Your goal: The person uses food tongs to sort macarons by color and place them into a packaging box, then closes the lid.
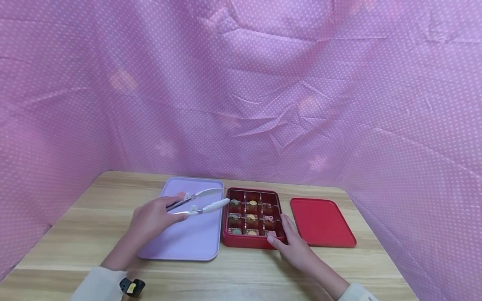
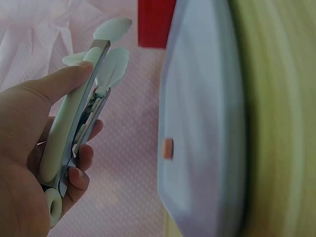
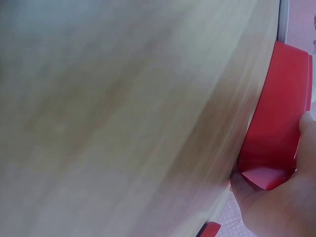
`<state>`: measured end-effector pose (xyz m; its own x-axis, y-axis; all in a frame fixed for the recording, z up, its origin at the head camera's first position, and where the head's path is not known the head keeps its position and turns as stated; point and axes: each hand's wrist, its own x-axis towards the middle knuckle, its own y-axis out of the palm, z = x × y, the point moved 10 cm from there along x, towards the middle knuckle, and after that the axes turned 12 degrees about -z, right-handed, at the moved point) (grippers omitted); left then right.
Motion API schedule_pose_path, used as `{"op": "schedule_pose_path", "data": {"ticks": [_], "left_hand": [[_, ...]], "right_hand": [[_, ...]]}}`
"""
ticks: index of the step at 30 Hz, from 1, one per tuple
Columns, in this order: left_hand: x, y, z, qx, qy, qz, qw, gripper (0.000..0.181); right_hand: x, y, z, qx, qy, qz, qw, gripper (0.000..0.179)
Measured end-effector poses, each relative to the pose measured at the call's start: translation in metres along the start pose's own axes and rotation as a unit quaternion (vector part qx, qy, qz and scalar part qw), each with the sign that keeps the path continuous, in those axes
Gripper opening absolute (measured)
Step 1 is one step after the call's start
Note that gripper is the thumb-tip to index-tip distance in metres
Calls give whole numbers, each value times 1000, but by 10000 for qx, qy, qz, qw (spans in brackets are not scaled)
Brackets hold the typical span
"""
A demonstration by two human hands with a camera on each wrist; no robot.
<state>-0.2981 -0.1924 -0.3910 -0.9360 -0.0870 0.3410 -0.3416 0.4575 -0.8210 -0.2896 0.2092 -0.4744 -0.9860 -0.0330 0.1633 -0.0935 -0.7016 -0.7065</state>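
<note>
My left hand grips white-handled tongs above the lavender tray. In the left wrist view the thumb lies along one arm of the tongs and the fingers curl round the other; the pale tips stand apart with nothing between them. A small orange-pink piece sits on the tray. To the tray's right is a red box with a divided insert, holding small green, yellow and pink pieces in its compartments. My right hand holds the box's near right corner, thumb at the front, fingers along the side.
A flat red lid lies on the wooden table to the right of the box. Pink dotted cloth hangs behind the table and along both sides. A dark band sits at the left wrist.
</note>
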Motion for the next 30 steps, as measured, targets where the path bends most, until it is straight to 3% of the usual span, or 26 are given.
{"op": "schedule_pose_path", "data": {"ticks": [5,12,24,30], "left_hand": [[-4,-1,25,112,-225,155,9996,85],[-6,-9,56,21,-488,11,9988,84],[-6,-12,83,44,-649,-145,9978,92],[-2,-10,90,195,-567,-235,9979,84]], "right_hand": [[0,0,0,0,6,-7,10000,93],[0,-1,2,16,-2,-8,10000,94],[0,-1,1,0,8,-15,10000,95],[0,-1,1,-45,38,-9,10000,95]]}}
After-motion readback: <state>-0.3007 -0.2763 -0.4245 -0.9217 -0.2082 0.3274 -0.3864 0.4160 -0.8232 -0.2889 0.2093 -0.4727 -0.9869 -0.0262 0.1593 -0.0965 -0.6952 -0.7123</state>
